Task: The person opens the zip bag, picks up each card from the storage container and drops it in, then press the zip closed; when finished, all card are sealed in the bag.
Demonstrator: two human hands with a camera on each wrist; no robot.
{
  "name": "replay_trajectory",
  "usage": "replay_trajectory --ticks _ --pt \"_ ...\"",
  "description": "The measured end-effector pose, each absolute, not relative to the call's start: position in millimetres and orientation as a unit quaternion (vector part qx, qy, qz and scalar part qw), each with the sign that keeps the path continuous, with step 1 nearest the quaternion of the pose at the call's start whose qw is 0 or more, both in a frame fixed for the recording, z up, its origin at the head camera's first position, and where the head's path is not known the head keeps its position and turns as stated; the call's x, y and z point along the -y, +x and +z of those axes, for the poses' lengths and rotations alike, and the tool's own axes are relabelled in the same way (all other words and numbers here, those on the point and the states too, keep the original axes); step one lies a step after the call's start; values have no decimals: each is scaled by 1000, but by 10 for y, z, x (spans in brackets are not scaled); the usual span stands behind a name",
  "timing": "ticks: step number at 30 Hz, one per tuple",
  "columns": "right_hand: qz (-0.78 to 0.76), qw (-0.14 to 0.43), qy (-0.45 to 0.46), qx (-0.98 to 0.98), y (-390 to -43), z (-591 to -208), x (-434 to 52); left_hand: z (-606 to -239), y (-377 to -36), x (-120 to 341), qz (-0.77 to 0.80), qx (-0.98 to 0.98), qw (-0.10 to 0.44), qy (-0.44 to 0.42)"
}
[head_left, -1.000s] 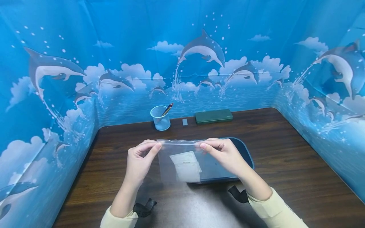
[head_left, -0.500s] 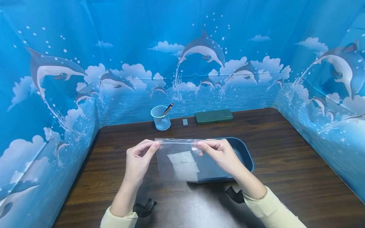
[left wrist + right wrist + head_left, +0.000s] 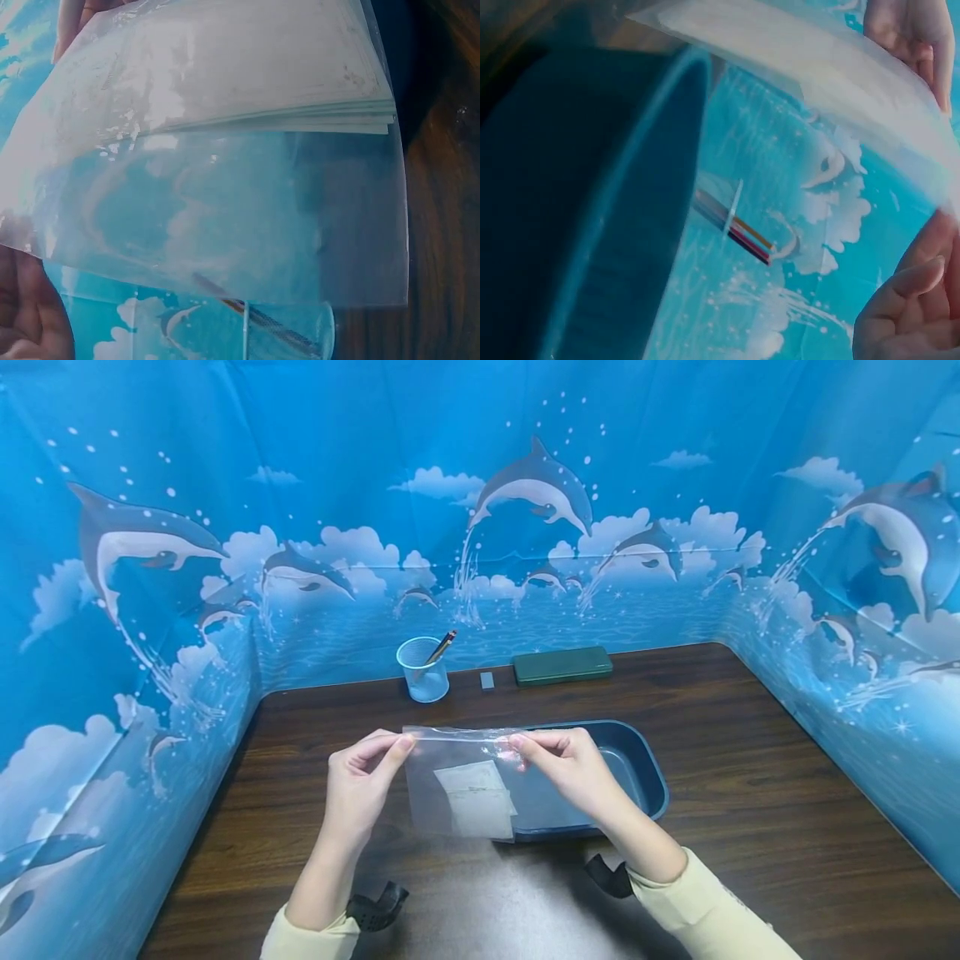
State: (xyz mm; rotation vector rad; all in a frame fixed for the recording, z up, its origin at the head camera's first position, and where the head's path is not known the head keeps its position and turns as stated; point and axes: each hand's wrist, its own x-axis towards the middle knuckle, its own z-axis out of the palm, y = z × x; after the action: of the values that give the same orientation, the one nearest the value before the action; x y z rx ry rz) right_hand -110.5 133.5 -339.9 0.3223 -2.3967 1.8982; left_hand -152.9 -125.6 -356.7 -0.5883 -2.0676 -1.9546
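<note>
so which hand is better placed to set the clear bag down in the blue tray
Right, probably. The right hand pinches the bag's top edge directly above the blue tray, while the left hand pinches the other corner over bare table, farther from it.

Clear plastic bag with white paper, dark blue tray, brown wood-grain table.

Two hands up: left hand at nine o'clock, right hand at three. One clear bag between them, one stack of white papers inside. One blue tray. At twelve o'clock, one cup, one pencil, one green case, one small grey block.
</note>
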Motion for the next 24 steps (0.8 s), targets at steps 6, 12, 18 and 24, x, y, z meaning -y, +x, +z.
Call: replay_trajectory --ticks 6,12,18,24 --pt "631 -19 118 767 -1215 -3691 -1269 -3624 -1583 1276 -698 693 91 -158" --pt "528 -101 175 825 -1150 -3906 -1145 -3687 -1696 1321 -750 651 89 -81" --pt "498 -91 217 835 -1071 -4049 -1061 -3754 -1814 1420 -750 656 86 -7" --pt "519 -15 245 819 -1003 -4078 -1039 -3780 -1869 1497 -741 666 73 38"
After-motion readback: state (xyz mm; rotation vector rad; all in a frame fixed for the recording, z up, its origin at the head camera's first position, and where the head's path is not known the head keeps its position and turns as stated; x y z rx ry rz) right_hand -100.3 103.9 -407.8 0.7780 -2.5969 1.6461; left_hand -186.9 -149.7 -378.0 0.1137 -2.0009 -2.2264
